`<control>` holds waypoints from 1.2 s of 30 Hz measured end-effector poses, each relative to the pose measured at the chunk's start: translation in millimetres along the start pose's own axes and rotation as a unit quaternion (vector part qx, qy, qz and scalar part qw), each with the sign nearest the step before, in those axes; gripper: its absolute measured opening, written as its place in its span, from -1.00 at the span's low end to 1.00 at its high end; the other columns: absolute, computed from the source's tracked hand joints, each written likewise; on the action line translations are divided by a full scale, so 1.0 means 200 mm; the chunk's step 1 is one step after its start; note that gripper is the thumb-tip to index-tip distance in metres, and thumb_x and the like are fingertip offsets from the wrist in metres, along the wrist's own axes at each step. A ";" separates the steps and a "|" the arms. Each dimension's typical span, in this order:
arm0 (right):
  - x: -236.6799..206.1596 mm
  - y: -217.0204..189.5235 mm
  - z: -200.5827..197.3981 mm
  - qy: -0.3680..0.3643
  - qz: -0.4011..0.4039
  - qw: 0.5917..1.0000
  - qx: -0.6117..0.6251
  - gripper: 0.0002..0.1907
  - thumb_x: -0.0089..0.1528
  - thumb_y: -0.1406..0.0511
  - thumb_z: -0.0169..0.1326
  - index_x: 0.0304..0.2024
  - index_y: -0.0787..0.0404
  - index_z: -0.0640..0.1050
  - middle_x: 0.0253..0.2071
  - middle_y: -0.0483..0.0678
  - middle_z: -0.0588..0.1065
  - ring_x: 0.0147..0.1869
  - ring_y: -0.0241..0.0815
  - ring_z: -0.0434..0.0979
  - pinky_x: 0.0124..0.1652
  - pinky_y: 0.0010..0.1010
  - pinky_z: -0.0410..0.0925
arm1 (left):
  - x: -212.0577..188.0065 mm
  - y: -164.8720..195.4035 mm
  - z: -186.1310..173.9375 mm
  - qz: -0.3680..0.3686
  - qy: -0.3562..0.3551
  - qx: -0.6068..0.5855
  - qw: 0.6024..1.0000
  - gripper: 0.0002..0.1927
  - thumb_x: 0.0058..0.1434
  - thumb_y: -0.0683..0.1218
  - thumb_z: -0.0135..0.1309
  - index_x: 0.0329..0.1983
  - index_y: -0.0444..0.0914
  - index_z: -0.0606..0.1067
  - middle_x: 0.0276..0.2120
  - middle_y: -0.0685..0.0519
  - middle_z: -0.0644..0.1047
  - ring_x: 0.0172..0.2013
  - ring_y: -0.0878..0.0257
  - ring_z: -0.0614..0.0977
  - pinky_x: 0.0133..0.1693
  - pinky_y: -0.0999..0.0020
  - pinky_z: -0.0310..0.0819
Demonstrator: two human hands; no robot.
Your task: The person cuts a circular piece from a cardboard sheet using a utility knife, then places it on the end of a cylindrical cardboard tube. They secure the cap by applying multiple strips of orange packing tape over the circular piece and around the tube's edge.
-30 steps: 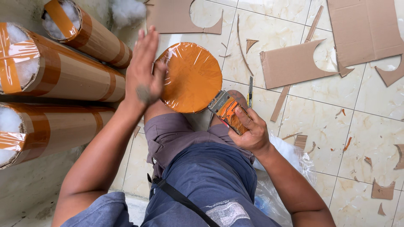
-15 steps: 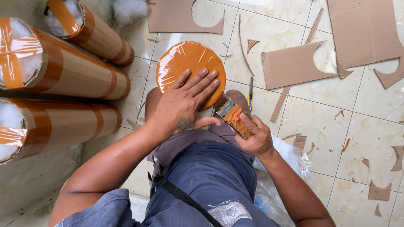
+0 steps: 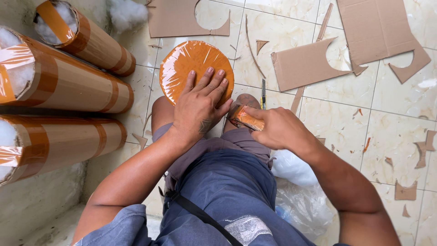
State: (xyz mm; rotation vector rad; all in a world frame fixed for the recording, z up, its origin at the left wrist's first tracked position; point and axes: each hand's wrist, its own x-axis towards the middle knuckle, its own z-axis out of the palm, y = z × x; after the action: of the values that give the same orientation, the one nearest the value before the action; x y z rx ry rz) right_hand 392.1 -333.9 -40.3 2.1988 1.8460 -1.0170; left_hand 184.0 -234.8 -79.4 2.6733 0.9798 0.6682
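A cardboard tube stands upright between my knees, its round end [image 3: 186,64] covered in shiny orange-brown tape. My left hand [image 3: 200,105] lies flat on the near half of that end, fingers spread. My right hand [image 3: 277,127] sits just right of it over my right knee and grips a roll of brown tape [image 3: 243,118], of which only part shows beside the fingers.
Three taped cardboard tubes [image 3: 68,82] stuffed with white filling lie at the left. Cardboard sheets with round cut-outs [image 3: 309,64] and scraps litter the tiled floor. A utility knife [image 3: 263,89] lies beyond my knee. A clear plastic bag [image 3: 296,191] rests by my right leg.
My left hand came down from upright beside the disc to lie flat on it. My right hand with the tape roll moved left, closer to the disc.
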 end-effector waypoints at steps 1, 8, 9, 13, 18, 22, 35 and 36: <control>0.02 -0.01 0.02 -0.021 0.019 0.999 0.020 -0.28 0.02 0.14 0.21 0.29 -0.21 0.49 -0.38 0.23 0.62 -0.28 0.14 0.65 -0.12 -0.18 0.48 | 0.00 0.00 -0.01 0.006 0.000 0.000 1.000 -0.52 0.32 0.10 0.17 0.19 -0.26 0.56 0.27 -0.01 0.50 0.35 0.08 0.42 0.38 -0.09 0.12; 0.06 0.16 0.12 0.069 -0.002 0.985 0.156 -0.27 -0.02 0.15 0.26 0.26 -0.14 0.52 -0.30 0.11 0.64 -0.31 -0.02 0.67 -0.18 -0.27 0.47 | 0.03 -0.13 -0.10 0.106 -0.050 -0.027 0.993 -0.50 0.22 0.08 0.21 0.15 -0.26 0.57 0.26 0.02 0.51 0.33 0.09 0.42 0.35 -0.07 0.12; 0.02 0.20 0.14 0.083 -0.023 0.980 0.180 -0.27 -0.03 0.18 0.28 0.26 -0.13 0.53 -0.27 0.08 0.64 -0.32 -0.05 0.66 -0.19 -0.29 0.46 | 0.03 -0.15 -0.13 0.135 -0.058 -0.027 0.989 -0.51 0.23 0.07 0.21 0.16 -0.27 0.56 0.27 0.01 0.51 0.34 0.08 0.42 0.36 -0.05 0.12; -0.11 0.34 0.21 0.249 -0.229 0.919 0.202 -0.18 0.00 0.33 0.35 0.34 0.00 0.46 -0.31 0.00 0.53 -0.33 -0.11 0.55 -0.25 -0.33 0.42 | -0.02 -0.16 -0.22 0.169 -0.044 -0.060 0.983 -0.31 0.11 0.13 0.28 0.21 -0.37 0.50 0.27 -0.14 0.46 0.34 -0.10 0.36 0.33 -0.03 0.18; -0.20 0.37 0.27 0.332 -0.360 0.853 0.179 -0.04 -0.08 0.43 0.36 0.37 -0.08 0.37 -0.36 -0.04 0.37 -0.45 -0.20 0.35 -0.45 -0.40 0.27 | -0.23 0.13 -0.18 -0.127 -0.004 -0.568 0.813 -0.35 0.26 -0.01 0.31 0.34 -0.31 0.34 0.23 -0.07 0.49 0.20 0.21 0.53 0.25 0.33 0.46; -0.21 0.30 0.26 0.374 -0.455 0.795 0.146 -0.01 -0.07 0.32 0.51 0.37 -0.17 0.36 -0.44 -0.17 0.32 -0.48 -0.24 0.31 -0.49 -0.40 0.18 | -0.31 0.21 -0.15 -0.386 -0.111 -0.738 0.543 -0.34 0.20 -0.03 0.22 0.34 -0.31 0.33 0.05 0.00 0.57 0.00 0.30 0.60 0.05 0.37 0.54; -0.22 0.09 0.25 0.386 -0.445 0.805 0.069 -0.11 -0.07 0.26 0.54 0.28 -0.19 0.44 -0.43 -0.14 0.32 -0.47 -0.20 0.35 -0.46 -0.35 0.25 | -0.26 0.13 -0.24 -0.416 -0.095 -0.685 0.590 -0.82 0.26 -0.18 0.20 -0.13 -0.39 0.64 -0.31 0.00 0.67 -0.33 0.34 0.63 -0.23 0.46 0.55; -0.21 0.07 0.26 0.388 -0.438 0.808 0.066 -0.10 -0.06 0.25 0.56 0.29 -0.18 0.43 -0.44 -0.15 0.30 -0.47 -0.19 0.34 -0.46 -0.34 0.26 | -0.25 0.11 -0.25 -0.426 -0.090 -0.669 0.602 -0.83 0.25 -0.18 0.20 -0.15 -0.37 0.64 -0.32 0.02 0.67 -0.36 0.36 0.61 -0.27 0.47 0.52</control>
State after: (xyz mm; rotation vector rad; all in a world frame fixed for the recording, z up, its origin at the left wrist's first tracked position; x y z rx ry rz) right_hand 381.8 -397.4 -62.1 1.9282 3.4328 -0.2159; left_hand 138.8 -282.2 -45.1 0.7581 0.9125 0.4963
